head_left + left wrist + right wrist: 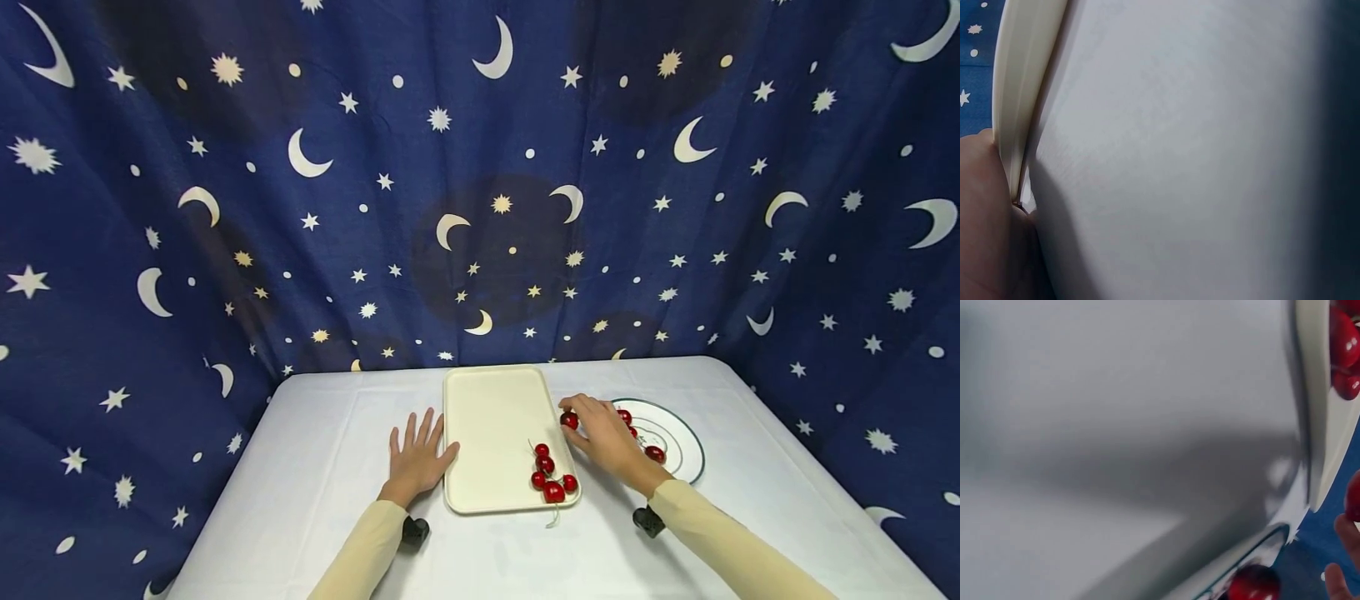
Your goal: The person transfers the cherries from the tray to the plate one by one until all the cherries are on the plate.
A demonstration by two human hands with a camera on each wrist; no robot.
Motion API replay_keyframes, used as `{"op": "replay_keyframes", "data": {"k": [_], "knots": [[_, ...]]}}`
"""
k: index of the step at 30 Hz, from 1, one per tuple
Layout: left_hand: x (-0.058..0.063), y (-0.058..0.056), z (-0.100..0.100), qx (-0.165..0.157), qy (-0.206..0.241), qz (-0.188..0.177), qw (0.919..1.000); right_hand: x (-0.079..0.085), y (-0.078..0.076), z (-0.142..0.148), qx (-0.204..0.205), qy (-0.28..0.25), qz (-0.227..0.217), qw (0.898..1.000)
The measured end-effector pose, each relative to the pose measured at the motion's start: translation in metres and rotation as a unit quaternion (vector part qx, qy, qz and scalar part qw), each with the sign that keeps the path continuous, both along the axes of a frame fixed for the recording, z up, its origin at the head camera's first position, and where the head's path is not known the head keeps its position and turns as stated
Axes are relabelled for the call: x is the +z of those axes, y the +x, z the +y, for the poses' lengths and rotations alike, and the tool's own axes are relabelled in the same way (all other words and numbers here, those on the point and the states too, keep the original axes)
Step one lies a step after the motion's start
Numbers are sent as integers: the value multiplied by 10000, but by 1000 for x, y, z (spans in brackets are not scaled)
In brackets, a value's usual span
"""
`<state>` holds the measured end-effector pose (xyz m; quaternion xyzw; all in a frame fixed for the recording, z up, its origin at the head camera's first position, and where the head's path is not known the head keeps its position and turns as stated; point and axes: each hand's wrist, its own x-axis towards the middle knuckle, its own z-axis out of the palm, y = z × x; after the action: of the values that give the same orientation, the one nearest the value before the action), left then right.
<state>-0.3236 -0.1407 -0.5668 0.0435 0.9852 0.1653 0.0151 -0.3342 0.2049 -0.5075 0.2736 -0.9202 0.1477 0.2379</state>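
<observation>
In the head view my right hand (600, 429) pinches a dark red cherry (569, 420) between thumb and fingers, near the right edge of a cream tray (487, 433). The same held cherry (1354, 497) shows at the right border of the right wrist view. Several cherries (545, 465) with thin stems lie in the tray's near right corner, one stem hanging over the rim. My left hand (416, 458) lies with fingers spread at the tray's left side, its thumb at the rim. Behind the right hand is a white plate (684, 442) with a dark rim, partly hidden by that hand.
More cherries (655, 454) sit on the plate. A white cloth (330, 450) covers the table. Behind it and at both sides hangs a dark blue curtain (390, 275) with moons and stars. Black wrist cameras (648, 522) are strapped under both wrists.
</observation>
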Motion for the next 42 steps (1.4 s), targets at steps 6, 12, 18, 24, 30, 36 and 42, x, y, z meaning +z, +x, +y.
{"op": "replay_keyframes", "data": {"k": [6, 12, 18, 24, 30, 36, 42], "knots": [[0, 1, -1, 15, 37, -21, 10000, -4, 1, 10, -238, 42, -67, 9997], [0, 1, 0, 15, 67, 103, 9999, -10, 2, 17, -437, 155, -121, 9989], [-1, 1, 0, 1, 64, 95, 9999, -15, 3, 25, -508, 199, -2, 9985], [-1, 1, 0, -3, 81, 139, 9999, -13, 4, 29, -641, 325, -22, 9974], [-3, -1, -1, 19, 82, 195, 9998, -14, 4, 34, -853, 352, -42, 9957], [-2, 0, 0, -14, 130, 156, 9998, -17, 3, 40, -989, 247, 142, 9947], [1, 1, -1, -13, 139, 125, 9998, -19, 4, 42, -1005, 264, 92, 9945]]}}
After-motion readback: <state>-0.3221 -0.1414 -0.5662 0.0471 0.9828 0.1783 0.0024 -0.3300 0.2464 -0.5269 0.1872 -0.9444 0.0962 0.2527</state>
